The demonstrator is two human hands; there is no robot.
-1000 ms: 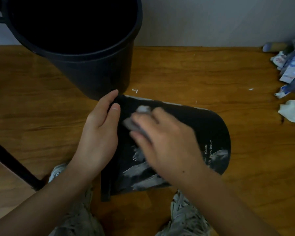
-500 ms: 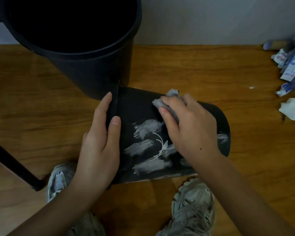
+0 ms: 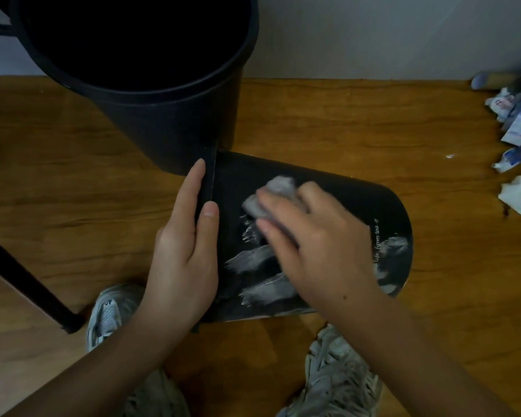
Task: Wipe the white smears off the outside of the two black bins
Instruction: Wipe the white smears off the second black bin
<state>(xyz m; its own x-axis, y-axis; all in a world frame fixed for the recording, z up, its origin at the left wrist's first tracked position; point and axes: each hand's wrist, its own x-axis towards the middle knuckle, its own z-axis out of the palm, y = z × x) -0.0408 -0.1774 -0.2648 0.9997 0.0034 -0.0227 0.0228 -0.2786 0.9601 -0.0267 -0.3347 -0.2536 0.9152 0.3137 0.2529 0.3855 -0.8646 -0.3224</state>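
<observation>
At the centre of the frame the right hand (image 3: 316, 236) pinched a crumpled grey cloth (image 3: 271, 195) under its curled fingertips and pressed it against the upturned side of the fallen bin (image 3: 328, 182), blurred as though mid-rub. The cloth sat at the top of the white smears (image 3: 253, 261), which ran in streaks down toward the lower centre, so this looked like the spot being worked. Just to the left, the left hand (image 3: 184, 260) lay with straight fingers along the bin's rim edge, thumb on the black wall, holding nothing; it seemed placed there to brace the bin (a round body would likely roll under rubbing). More white showed at the bin's right end (image 3: 394, 248), beside small script, so much of this bin appeared undone. Touching its upper left corner, the upright bin (image 3: 169, 130) stood in the upper left of the frame, its visible wall dark; whether it carried smears could not be told. Both rested on a wooden floor (image 3: 358, 121), with crumpled paper litter (image 3: 518, 197) at the right edge and grey shoes (image 3: 340, 371) at the bottom
</observation>
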